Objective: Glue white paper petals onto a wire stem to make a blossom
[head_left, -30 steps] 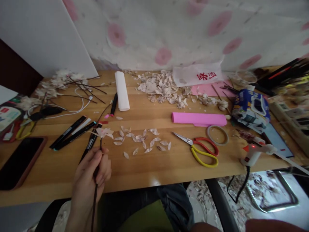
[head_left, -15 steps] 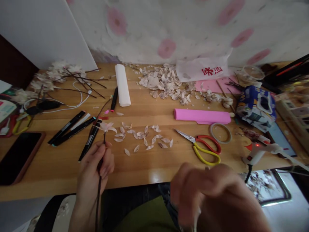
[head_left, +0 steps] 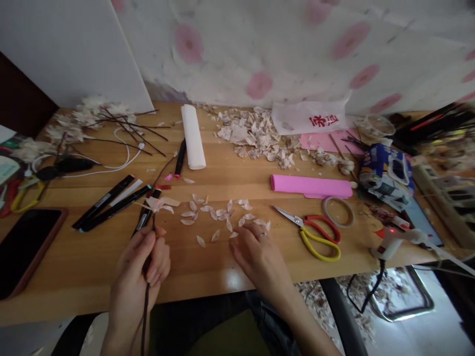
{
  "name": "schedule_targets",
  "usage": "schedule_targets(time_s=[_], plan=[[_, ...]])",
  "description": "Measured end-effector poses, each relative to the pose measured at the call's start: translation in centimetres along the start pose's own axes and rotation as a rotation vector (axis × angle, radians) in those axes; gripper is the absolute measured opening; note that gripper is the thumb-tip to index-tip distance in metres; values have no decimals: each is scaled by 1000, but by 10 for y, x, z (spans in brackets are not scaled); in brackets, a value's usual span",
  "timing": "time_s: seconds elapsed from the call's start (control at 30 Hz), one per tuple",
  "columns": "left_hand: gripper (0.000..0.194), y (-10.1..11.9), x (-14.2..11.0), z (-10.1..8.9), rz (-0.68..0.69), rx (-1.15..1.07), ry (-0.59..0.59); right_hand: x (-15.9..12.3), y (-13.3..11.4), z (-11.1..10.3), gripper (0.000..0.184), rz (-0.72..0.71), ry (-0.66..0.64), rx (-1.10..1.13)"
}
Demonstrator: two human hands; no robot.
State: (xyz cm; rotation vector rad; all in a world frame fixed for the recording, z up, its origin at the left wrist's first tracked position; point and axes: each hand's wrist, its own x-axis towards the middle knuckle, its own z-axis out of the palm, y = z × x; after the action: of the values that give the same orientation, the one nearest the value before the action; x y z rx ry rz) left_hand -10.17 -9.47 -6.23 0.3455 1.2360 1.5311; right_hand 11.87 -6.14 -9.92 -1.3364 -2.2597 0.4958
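My left hand [head_left: 143,264] is closed around the dark stem of a handmade flower [head_left: 159,203], whose pale pink petals spread above the fingers. The lower stem [head_left: 145,316] hangs down past my wrist. My right hand [head_left: 256,249] reaches onto the table at the near right edge of the scattered loose petals [head_left: 221,214]. Its fingers are bent downward, with the tips close to a petal [head_left: 233,234]; whether they pinch it is hard to see. Scissors [head_left: 313,231] with one red and one yellow handle lie right of that hand, blades pointing left.
Black markers [head_left: 115,210] and a phone [head_left: 31,247] lie at left, flowers with stems [head_left: 87,121] behind them. A petal heap [head_left: 256,131], white roll [head_left: 193,138] and pink roll [head_left: 311,186] are farther back. Tape [head_left: 338,212] and a lit glue gun [head_left: 388,244] are at right.
My right hand came into view from the lower right and moved left and forward to the loose petals. My left hand keeps hold of the flower stem, nearly in place.
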Motion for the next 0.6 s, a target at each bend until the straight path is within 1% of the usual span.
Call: schedule_targets(time_s=[0.13,0.23,0.4,0.6], plan=[[18,-2,2,-8,-24,-19,19,15,5,7,9,85,30,-43],[17,-3,4,-14,-33,-25,17,25,10,12,6,126,1,-75],[17,4,9,-22,-29,-19,-3,34,10,16,6,159,-46,-76],[18,11,11,-21,-19,-32,31,38,5,15,12,182,-72,-23]])
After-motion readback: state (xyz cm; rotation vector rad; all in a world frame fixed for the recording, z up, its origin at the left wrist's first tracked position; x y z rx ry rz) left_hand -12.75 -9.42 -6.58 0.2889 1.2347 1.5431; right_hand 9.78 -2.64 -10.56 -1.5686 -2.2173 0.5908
